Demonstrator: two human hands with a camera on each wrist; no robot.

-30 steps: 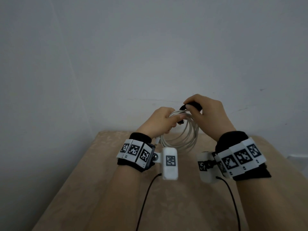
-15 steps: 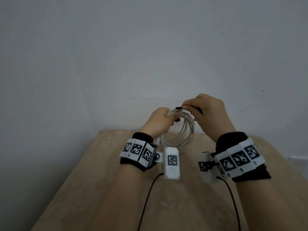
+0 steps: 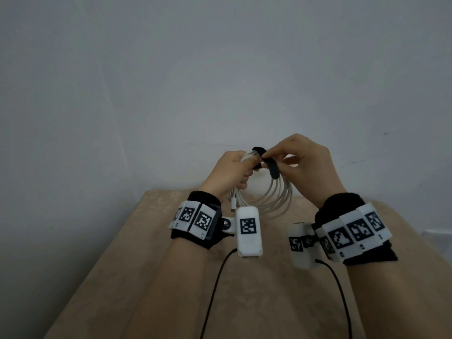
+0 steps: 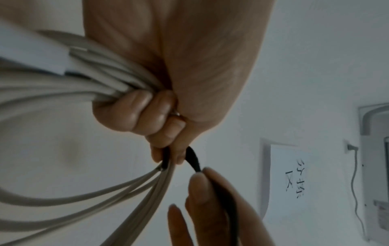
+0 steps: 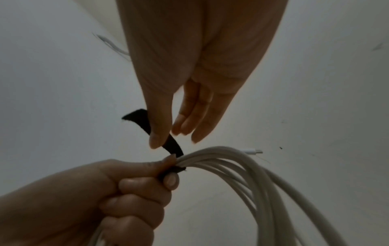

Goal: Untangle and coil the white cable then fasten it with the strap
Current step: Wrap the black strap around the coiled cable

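Note:
The white cable (image 3: 277, 196) hangs in a coil of several loops above the table's far edge. My left hand (image 3: 228, 173) grips the bunched top of the coil (image 4: 101, 86) in a fist (image 5: 134, 188). A black strap (image 3: 270, 166) wraps over the bundle beside that fist. My right hand (image 3: 300, 165) pinches the strap's free end (image 5: 166, 138) between thumb and forefinger and holds it away from the cable (image 5: 242, 166); the other fingers are straight. One plug (image 3: 233, 204) dangles below my left wrist.
A beige patterned table (image 3: 256, 289) lies below both forearms, against a plain white wall (image 3: 220, 69). Thin black leads (image 3: 215, 289) run from the wrist cameras toward me. A paper sign (image 4: 290, 179) and a wall socket (image 4: 349, 148) show in the left wrist view.
The right hand has pulled the strap's free end out from under its fingers, so it now hangs down to the right of the bundle. The left hand keeps its grip on the coil.

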